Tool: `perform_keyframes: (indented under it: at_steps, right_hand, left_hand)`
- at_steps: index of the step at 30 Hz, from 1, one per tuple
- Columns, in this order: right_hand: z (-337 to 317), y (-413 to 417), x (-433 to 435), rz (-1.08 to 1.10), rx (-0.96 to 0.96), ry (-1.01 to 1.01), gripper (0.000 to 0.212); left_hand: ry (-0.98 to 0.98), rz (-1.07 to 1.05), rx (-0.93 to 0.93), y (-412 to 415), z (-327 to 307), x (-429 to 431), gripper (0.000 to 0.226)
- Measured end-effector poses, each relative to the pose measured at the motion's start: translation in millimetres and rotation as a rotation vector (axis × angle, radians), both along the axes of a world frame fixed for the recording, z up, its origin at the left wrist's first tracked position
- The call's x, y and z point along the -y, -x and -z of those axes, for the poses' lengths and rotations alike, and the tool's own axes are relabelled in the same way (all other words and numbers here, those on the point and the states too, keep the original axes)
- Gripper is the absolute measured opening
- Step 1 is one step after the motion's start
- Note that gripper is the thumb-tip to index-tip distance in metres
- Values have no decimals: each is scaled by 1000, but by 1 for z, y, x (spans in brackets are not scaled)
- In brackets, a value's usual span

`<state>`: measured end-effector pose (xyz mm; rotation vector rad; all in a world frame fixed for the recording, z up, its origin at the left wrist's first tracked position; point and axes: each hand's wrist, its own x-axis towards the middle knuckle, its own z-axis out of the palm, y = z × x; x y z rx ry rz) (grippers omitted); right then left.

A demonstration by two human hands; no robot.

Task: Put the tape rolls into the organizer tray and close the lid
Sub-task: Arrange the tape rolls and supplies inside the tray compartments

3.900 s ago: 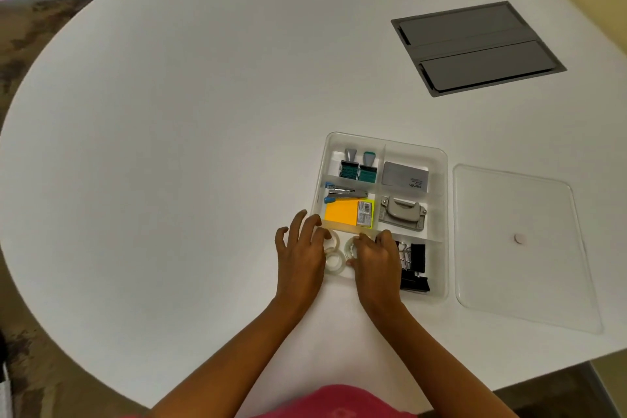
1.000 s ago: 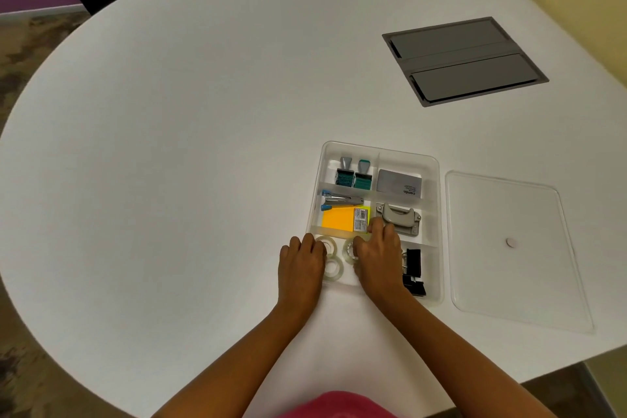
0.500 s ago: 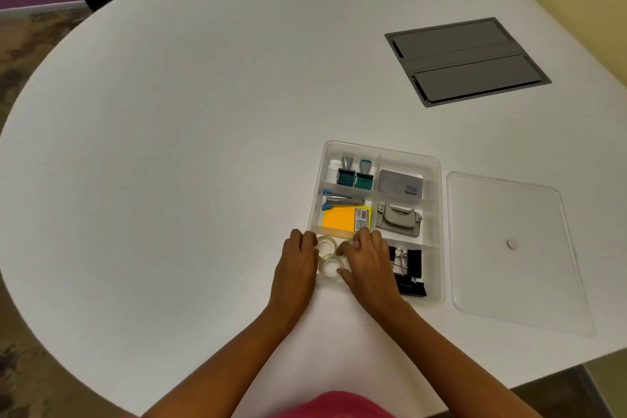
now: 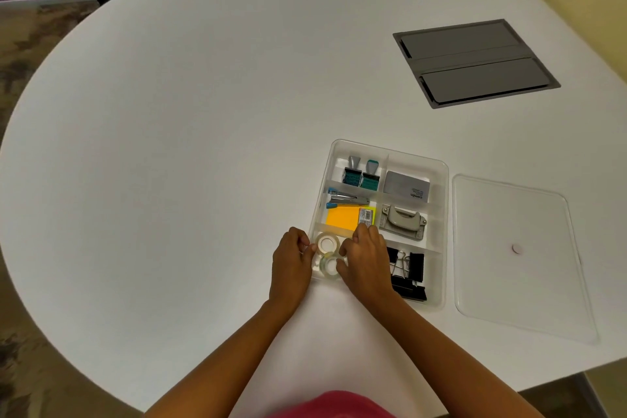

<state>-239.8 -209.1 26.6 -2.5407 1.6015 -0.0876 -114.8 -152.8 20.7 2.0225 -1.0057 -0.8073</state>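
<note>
Settling tape rolls (image 4: 327, 254) in near-left tray (image 4: 441, 214) compartment, both hands (image 4: 364, 260) loosely curled around them; lid (image 4: 519, 285) lying right, nearer right hand.

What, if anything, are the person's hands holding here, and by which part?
The left hand and right hand pinch the tape rolls by their outer edges, inside the organizer tray. The grip itself is partly hidden.

Soft, even overhead light on the white table (image 4: 169, 146) (faint shadows); wide-angle bending at edges.
</note>
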Motion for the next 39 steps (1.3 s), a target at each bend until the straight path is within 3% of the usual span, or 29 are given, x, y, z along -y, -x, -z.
perform_keyframes:
  at_steps: [8, 17, 21, 30, 39]
  right_hand:
    - [2, -5, 1, 48, -4, -36, 24]
    - [3, -4, 4, 46, -15, 52, 23]
    - [-4, -13, 12, 53, 31, 126, 16]
    - [0, -29, 18, -138, -69, 303, 16]
    - [7, -16, 9, -187, 86, 224, 15]
  left_hand:
    - [-72, -112, -224, -5, 0, 0, 11]
    - [-135, -136, -316, -7, 3, 0, 12]
    - [-116, -127, -299, -8, 5, -1, 9]
    - [-98, -122, -305, -6, 4, -1, 8]
    - [-102, -122, -285, -5, 5, 0, 10]
